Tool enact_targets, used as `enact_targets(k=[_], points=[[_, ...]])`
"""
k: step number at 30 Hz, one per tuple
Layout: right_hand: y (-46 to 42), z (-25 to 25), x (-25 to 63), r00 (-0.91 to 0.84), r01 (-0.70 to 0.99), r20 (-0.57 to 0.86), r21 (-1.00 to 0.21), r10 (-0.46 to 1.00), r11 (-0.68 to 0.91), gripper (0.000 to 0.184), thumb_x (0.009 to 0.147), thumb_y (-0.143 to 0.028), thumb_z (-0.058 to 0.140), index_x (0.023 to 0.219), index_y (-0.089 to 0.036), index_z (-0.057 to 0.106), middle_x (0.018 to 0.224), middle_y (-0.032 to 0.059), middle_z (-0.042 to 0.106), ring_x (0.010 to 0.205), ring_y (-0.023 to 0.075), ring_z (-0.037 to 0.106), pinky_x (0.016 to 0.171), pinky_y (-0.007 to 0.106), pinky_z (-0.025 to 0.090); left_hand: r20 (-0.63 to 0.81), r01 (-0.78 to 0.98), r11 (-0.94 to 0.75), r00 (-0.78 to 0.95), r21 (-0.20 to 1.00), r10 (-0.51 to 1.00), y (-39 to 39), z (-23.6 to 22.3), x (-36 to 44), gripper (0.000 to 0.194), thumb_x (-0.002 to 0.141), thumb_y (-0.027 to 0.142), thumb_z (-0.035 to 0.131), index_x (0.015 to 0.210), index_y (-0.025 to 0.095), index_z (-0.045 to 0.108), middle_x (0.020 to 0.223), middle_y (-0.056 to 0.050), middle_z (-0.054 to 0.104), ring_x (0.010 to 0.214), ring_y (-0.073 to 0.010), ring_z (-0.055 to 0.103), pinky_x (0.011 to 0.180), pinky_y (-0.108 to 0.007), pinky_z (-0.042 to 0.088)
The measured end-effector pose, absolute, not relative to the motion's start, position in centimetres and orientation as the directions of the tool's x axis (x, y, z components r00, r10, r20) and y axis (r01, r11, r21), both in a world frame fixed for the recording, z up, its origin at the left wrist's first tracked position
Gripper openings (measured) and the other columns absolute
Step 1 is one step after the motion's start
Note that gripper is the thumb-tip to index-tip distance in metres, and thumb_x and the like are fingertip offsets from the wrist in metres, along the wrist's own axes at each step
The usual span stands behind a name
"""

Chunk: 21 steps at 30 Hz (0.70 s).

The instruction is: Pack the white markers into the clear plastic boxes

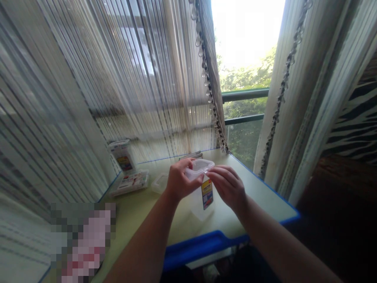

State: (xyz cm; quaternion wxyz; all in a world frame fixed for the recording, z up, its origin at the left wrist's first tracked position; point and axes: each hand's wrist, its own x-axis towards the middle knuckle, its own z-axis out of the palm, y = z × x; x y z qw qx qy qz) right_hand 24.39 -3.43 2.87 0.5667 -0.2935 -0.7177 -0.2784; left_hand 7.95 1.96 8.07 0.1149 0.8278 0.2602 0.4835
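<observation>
Head view: a tall clear plastic container (pixel 202 200) stands upright near the front edge of the surface (pixel 259 200), long axis roughly vertical, yellow label (pixel 207 195) facing the camera. Its base is faint; contact with the surface is hard to make out. The left hand (pixel 179 182) wraps the top, fingers (pixel 186 165) curled over the lid (pixel 200 167). The right hand (pixel 227 188) is beside it, fingers (pixel 216 177) close together, tips at the lid's corner; pinch cannot be confirmed. Behind: a boxed container (pixel 122 156), a flat pack (pixel 131 183), a clear lid (pixel 159 183). Lower left: a pixelated patch (pixel 84 241), unreadable.
</observation>
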Motion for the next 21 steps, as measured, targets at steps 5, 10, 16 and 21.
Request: enact_targets(k=[5, 10, 16, 21], points=[[-3.51, 2.73, 24.59, -0.22, 0.736, 0.972, 0.111, 0.081, 0.668, 0.041, 0.086, -0.01, 0.052, 0.123, -0.026, 0.054, 0.104, 0.0068, 0.066, 0.099, 0.0206, 0.061, 0.083, 0.037, 0.054, 0.795, 0.314, -0.88, 0.394, 0.356, 0.462, 1.95, 7.89, 7.84, 0.025, 0.056, 0.035, 0.061, 0.062, 0.022, 0.041, 0.091, -0.01, 0.068, 0.085, -0.0229, 0.064, 0.073, -0.033, 0.051], [-3.6, 2.68, 24.65, -0.239, 0.742, 0.97, 0.147, 0.053, 0.654, 0.042, 0.084, -0.009, 0.053, 0.123, -0.024, 0.053, 0.102, 0.0066, 0.066, 0.096, 0.0199, 0.061, 0.082, 0.037, 0.054, 0.795, 0.278, -0.902, 0.434, 0.33, 0.424, 1.94, 7.81, 7.75, 0.025, 0.057, 0.037, 0.059, 0.063, 0.022, 0.041, 0.091, -0.01, 0.068, 0.088, -0.0234, 0.065, 0.072, -0.032, 0.052], [-3.86, 2.81, 24.55, -0.241, 0.767, 0.969, 0.152, 0.06, 0.623, 0.035, 0.084, -0.009, 0.053, 0.115, -0.024, 0.054, 0.1, 0.0065, 0.065, 0.101, 0.0208, 0.06, 0.083, 0.038, 0.054, 0.777, 0.317, -0.888, 0.441, 0.333, 0.449, 1.7, 7.93, 7.88, 0.027, 0.056, 0.041, 0.059, 0.061, 0.022, 0.04, 0.086, -0.009, 0.068, 0.09, -0.0247, 0.065, 0.074, -0.033, 0.053], [-4.01, 2.83, 24.53, -0.238, 0.763, 0.97, 0.158, 0.045, 0.626, 0.03, 0.084, -0.01, 0.051, 0.111, -0.025, 0.055, 0.1, 0.0055, 0.066, 0.106, 0.0213, 0.059, 0.085, 0.039, 0.053, 0.823, 0.288, -0.916, 0.418, 0.28, 0.384, 1.77, 7.58, 7.93, 0.028, 0.056, 0.038, 0.061, 0.062, 0.022, 0.039, 0.089, -0.009, 0.067, 0.093, -0.0244, 0.065, 0.075, -0.031, 0.053]])
